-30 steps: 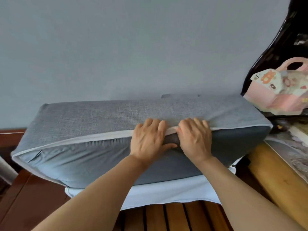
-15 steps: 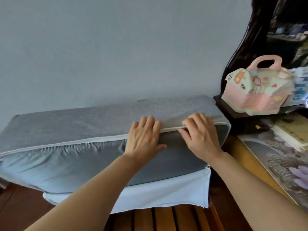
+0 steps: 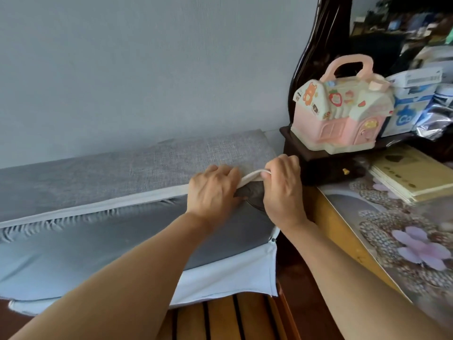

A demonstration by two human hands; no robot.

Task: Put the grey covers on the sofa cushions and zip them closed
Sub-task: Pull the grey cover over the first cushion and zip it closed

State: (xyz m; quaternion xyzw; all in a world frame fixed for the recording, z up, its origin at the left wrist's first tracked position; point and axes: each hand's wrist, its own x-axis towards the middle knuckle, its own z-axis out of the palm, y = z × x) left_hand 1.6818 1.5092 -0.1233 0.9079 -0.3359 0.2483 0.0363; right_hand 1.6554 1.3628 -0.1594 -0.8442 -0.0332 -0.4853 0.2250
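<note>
In the head view, the cushion (image 3: 117,241) is seen lying across a slatted wooden seat (image 3: 220,315), its far side against a grey wall (image 3: 147,69). The grey cover (image 3: 147,163) is drawn over the top, and its white edge (image 3: 98,209) runs along the near face, not yet closed. A white flap (image 3: 232,273) hangs over the seat's near edge. The cushion's right end is hemmed in by a dark stand (image 3: 318,163) bearing a pink toy house (image 3: 343,114); a table (image 3: 331,217) with a flowered top lies just beside it, so little room is left on the right (more is left on the left).

Compared with half a second ago, both hands are found further right, at the right end, and the edge is lifted there.

The left hand (image 3: 212,190) is laid on the cover with fingers curled over the edge. The right hand (image 3: 282,187) is closed round the raised edge, pinching it.
</note>
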